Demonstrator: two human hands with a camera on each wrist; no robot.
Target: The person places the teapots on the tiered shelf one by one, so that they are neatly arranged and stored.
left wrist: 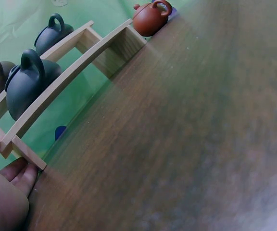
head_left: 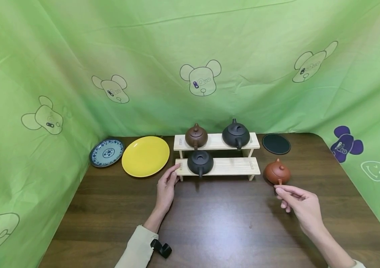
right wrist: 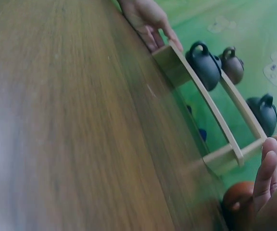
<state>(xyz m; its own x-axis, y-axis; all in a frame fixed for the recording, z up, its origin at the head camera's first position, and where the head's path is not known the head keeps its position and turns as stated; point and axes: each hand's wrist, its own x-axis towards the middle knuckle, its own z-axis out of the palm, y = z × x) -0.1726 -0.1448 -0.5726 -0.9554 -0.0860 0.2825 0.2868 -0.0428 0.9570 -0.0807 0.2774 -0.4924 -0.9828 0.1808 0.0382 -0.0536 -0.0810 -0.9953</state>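
At its left end, the two-tier wooden stand (head_left: pixel 230 166) is gripped by my left hand (head_left: pixel 165 190), one finger on the lower board and others by the leg (left wrist: pixel 30 153). A black teapot (head_left: pixel 200 162) stands on the lower tier. On the upper tier are a brown teapot (head_left: pixel 196 136) and another black teapot (head_left: pixel 236 135). An orange-red clay teapot (head_left: pixel 277 172) sits on the table right of the stand. My right hand (head_left: pixel 302 208) is beside its handle, thumb and forefinger close together. In the left wrist view, the handle loop (left wrist: pixel 164 6) shows no fingers on it.
A yellow plate (head_left: pixel 145 156) and a blue patterned plate (head_left: pixel 107 152) lie left of the stand. A dark round coaster (head_left: pixel 276 144) lies behind the orange-red teapot. Green printed cloth (head_left: pixel 156 85) hangs around the back and sides of the brown wooden table (head_left: pixel 210 223).
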